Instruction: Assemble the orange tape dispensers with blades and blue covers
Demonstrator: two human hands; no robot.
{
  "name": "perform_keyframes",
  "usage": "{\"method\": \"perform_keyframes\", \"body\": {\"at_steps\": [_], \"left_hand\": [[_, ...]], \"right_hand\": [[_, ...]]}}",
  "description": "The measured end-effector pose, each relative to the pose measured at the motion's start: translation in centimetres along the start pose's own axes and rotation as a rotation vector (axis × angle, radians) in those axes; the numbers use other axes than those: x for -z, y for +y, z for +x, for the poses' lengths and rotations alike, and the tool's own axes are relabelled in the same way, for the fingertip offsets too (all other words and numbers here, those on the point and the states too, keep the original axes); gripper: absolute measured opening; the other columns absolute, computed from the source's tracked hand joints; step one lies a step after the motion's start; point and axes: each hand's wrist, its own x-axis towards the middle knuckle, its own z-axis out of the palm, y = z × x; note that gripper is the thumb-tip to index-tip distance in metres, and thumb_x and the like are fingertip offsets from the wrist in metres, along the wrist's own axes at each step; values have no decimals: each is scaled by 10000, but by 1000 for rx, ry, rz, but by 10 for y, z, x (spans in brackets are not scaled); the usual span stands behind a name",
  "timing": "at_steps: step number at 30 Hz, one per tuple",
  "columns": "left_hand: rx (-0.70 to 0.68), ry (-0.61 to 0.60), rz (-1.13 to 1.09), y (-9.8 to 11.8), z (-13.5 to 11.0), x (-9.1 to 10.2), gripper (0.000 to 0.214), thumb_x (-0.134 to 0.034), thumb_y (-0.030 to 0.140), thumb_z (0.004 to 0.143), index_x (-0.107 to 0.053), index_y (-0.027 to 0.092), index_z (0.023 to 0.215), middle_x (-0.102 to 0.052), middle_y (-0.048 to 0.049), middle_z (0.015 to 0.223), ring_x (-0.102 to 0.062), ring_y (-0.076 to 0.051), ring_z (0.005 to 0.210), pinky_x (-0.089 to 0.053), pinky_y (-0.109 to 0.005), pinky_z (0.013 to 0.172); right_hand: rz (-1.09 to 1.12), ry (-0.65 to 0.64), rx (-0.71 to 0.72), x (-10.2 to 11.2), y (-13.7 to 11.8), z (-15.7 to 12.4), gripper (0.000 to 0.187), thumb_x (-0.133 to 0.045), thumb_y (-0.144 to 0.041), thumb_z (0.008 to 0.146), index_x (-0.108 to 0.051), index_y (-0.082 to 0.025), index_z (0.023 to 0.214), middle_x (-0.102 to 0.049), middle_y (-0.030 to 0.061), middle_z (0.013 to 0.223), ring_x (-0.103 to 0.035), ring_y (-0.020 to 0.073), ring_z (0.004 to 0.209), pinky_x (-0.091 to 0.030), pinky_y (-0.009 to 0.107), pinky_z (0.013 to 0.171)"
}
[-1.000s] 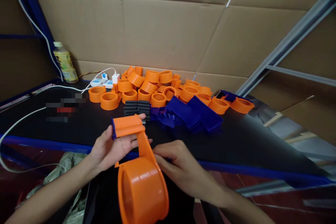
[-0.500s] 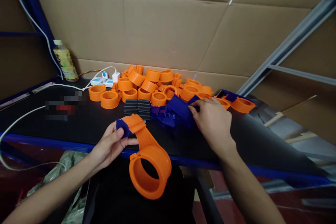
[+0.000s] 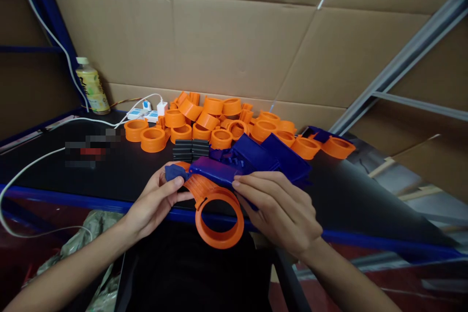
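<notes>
My left hand [image 3: 155, 200] is closed around the head end of an orange plastic tape dispenser [image 3: 219, 241], its big ring hanging toward me over the table's front edge. A small blue part [image 3: 176, 172] sits at that end under my left thumb. My right hand [image 3: 281, 209] pinches a long blue plastic piece [image 3: 215, 169], held over the dispenser's arm with its left end close to the small blue part. Whether the two blue parts touch I cannot tell. Behind my right hand lie several flat blue pieces [image 3: 287, 158].
A heap of orange dispensers [image 3: 212, 106] fills the back of the black table [image 3: 365, 200]. Dark ribbed strips [image 3: 190, 150] and small blue bits [image 3: 230, 157] lie before it. At the left are a power strip [image 3: 137, 114], a white cable [image 3: 91, 119] and a bottle [image 3: 93, 88].
My right hand has come back from the blue pile toward my left hand, carrying the long blue piece over the dispenser. The dispenser's ring has swung up and slightly right.
</notes>
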Motion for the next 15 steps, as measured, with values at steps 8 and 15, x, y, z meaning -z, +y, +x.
{"method": "perform_keyframes", "body": {"at_steps": [8,15], "left_hand": [[-9,15,-4,-2,-1,-2,244,-784,195,837,-695,172,1063,-708,-42,1054,-685,-173,940,-636,-327,829],[-10,-11,20,-4,-1,1,286,-777,171,835,-667,181,1098,-691,-46,1071,-677,-177,944,-620,-370,880]], "right_hand": [[45,48,38,-6,1,-2,291,-669,-42,861,-672,-104,1145,-767,101,978,-725,222,956,-649,356,774],[59,42,7,-13,2,-4,305,-670,-11,845,-654,-136,1123,-751,93,938,-708,210,854,-634,362,712]]}}
